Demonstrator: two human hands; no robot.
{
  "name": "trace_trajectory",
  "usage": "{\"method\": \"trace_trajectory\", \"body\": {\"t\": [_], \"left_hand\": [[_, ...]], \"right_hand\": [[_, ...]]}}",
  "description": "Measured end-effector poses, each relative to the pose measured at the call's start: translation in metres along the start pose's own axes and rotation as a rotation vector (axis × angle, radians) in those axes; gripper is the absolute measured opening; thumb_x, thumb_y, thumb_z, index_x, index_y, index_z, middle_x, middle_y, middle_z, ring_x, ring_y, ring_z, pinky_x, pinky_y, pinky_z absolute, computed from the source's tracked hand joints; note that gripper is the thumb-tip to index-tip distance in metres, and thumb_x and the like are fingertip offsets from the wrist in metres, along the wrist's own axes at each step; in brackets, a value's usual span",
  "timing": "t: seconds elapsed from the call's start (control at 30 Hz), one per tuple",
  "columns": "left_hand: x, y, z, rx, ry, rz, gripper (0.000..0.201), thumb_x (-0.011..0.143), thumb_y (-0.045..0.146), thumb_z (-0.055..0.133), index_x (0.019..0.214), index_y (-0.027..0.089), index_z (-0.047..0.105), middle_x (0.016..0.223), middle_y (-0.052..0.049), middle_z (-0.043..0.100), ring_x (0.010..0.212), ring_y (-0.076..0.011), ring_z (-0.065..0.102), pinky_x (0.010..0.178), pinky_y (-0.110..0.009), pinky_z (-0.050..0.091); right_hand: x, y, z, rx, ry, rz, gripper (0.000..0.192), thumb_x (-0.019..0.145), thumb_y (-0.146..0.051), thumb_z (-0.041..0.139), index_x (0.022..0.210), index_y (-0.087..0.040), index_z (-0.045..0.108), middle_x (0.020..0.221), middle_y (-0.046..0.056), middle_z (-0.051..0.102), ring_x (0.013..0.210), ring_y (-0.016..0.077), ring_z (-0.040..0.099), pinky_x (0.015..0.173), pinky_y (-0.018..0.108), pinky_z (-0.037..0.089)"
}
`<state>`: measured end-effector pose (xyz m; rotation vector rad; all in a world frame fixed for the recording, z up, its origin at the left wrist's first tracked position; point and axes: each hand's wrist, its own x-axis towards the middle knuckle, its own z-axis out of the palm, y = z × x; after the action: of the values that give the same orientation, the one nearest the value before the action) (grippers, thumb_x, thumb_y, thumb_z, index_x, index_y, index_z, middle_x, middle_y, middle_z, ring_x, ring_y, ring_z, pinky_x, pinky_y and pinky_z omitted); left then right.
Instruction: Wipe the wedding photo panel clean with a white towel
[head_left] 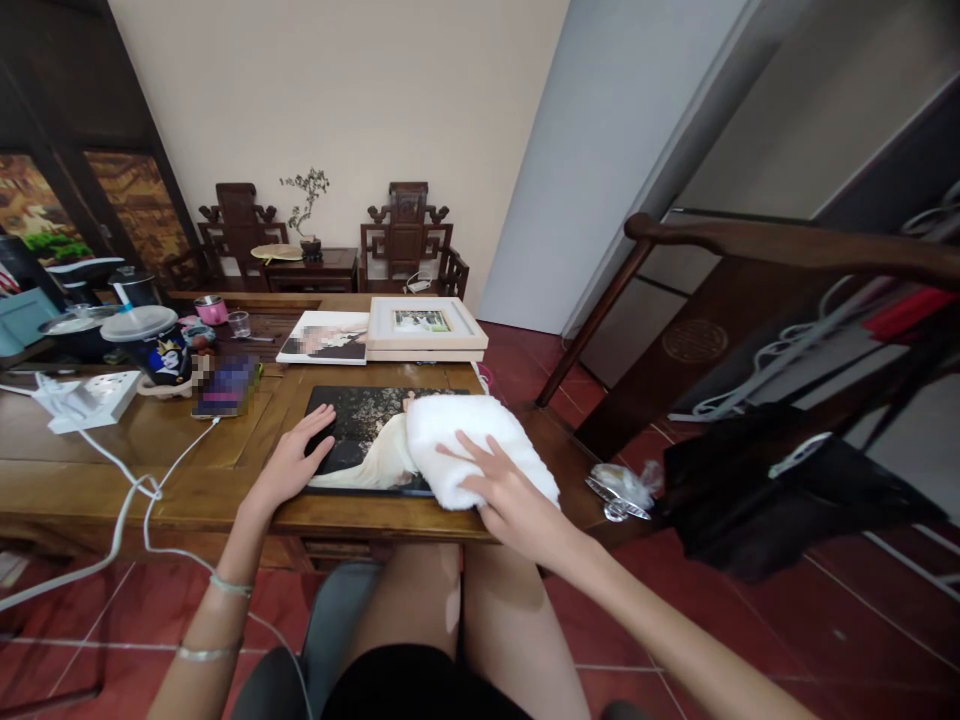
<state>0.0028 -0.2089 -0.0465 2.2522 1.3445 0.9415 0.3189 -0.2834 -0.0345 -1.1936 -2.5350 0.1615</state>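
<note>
A dark, glossy photo panel (360,430), showing a figure in a long white dress, lies flat at the front edge of the wooden table. My left hand (296,455) rests on its left edge, fingers stretched out and holding nothing. Over the panel's right part lies a folded, fluffy white towel (487,430), which hides that end and reaches past it. My right hand (506,490) grips the towel from above, its fingers spread and pressed into the cloth.
Behind the panel are a framed picture (461,322) on a pale box and a white photo board (311,345). Leftward stand a lidded cup (161,350), a phone (227,385) on a cable and a power strip (97,395). A wooden chair (697,320) stands right.
</note>
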Motion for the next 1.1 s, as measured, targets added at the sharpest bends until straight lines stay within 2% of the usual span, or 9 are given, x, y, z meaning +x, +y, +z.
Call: {"method": "trace_trajectory", "body": {"t": [0.1, 0.2, 0.3, 0.53, 0.67, 0.8, 0.93, 1.1], "left_hand": [[0.000, 0.000, 0.001, 0.003, 0.000, -0.002, 0.051, 0.090, 0.045, 0.043, 0.129, 0.014, 0.052, 0.140, -0.010, 0.046, 0.134, -0.0214, 0.036, 0.113, -0.043, 0.025], [0.000, 0.001, 0.000, 0.004, 0.000, 0.001, 0.050, 0.090, 0.044, 0.043, 0.129, 0.014, 0.052, 0.140, -0.010, 0.046, 0.134, -0.0212, 0.036, 0.113, -0.043, 0.025], [0.000, 0.001, 0.000, -0.007, 0.004, 0.002, 0.051, 0.090, 0.045, 0.043, 0.129, 0.014, 0.052, 0.140, -0.010, 0.046, 0.134, -0.0212, 0.036, 0.113, -0.043, 0.025], [0.000, 0.001, -0.001, -0.006, 0.001, -0.001, 0.051, 0.089, 0.047, 0.045, 0.128, 0.016, 0.053, 0.139, -0.010, 0.047, 0.134, -0.0216, 0.036, 0.113, -0.042, 0.025], [0.001, 0.003, -0.003, -0.001, -0.005, 0.000, 0.051, 0.090, 0.045, 0.044, 0.129, 0.014, 0.053, 0.139, -0.010, 0.047, 0.133, -0.0211, 0.037, 0.113, -0.041, 0.025], [0.002, 0.002, -0.003, 0.007, -0.006, -0.001, 0.051, 0.089, 0.046, 0.044, 0.129, 0.014, 0.053, 0.139, -0.010, 0.047, 0.134, -0.0216, 0.037, 0.113, -0.042, 0.024], [0.002, 0.001, -0.002, 0.014, -0.003, -0.001, 0.051, 0.090, 0.047, 0.044, 0.129, 0.016, 0.053, 0.139, -0.009, 0.047, 0.133, -0.0224, 0.037, 0.113, -0.043, 0.025], [0.001, 0.002, -0.001, 0.013, -0.001, -0.004, 0.052, 0.089, 0.047, 0.044, 0.129, 0.015, 0.052, 0.139, -0.010, 0.047, 0.133, -0.0223, 0.037, 0.113, -0.042, 0.025]], "right_hand": [[-0.019, -0.018, -0.009, 0.022, -0.077, -0.071, 0.052, 0.053, 0.007, 0.034, 0.088, -0.017, 0.065, 0.145, 0.003, 0.039, 0.141, 0.0264, 0.012, 0.111, 0.061, 0.015], [-0.018, -0.019, -0.015, 0.041, -0.125, -0.096, 0.052, 0.053, 0.006, 0.035, 0.089, -0.018, 0.064, 0.145, 0.002, 0.040, 0.141, 0.0254, 0.014, 0.112, 0.059, 0.016], [0.001, -0.002, -0.015, 0.054, -0.093, -0.064, 0.052, 0.056, 0.006, 0.035, 0.091, -0.018, 0.065, 0.143, 0.005, 0.043, 0.140, 0.0246, 0.020, 0.112, 0.057, 0.018], [0.073, 0.060, -0.005, -0.023, -0.026, 0.089, 0.055, 0.064, 0.004, 0.036, 0.109, -0.011, 0.063, 0.131, 0.018, 0.054, 0.136, 0.0277, 0.029, 0.108, 0.056, 0.023], [0.090, 0.073, -0.003, -0.050, 0.002, 0.174, 0.056, 0.066, 0.004, 0.037, 0.115, -0.010, 0.060, 0.125, 0.017, 0.058, 0.136, 0.0291, 0.029, 0.105, 0.056, 0.026], [0.073, 0.058, -0.003, -0.074, -0.022, 0.184, 0.058, 0.067, 0.004, 0.036, 0.118, -0.011, 0.059, 0.136, 0.017, 0.049, 0.138, 0.0313, 0.023, 0.105, 0.060, 0.024], [0.029, 0.022, -0.004, -0.024, -0.039, 0.147, 0.057, 0.064, 0.005, 0.036, 0.112, -0.015, 0.062, 0.145, 0.010, 0.039, 0.140, 0.0314, 0.017, 0.108, 0.063, 0.020], [-0.023, -0.025, -0.009, 0.040, -0.102, 0.144, 0.058, 0.057, 0.006, 0.037, 0.103, -0.018, 0.064, 0.148, 0.004, 0.034, 0.141, 0.0307, 0.011, 0.109, 0.062, 0.019]]}}
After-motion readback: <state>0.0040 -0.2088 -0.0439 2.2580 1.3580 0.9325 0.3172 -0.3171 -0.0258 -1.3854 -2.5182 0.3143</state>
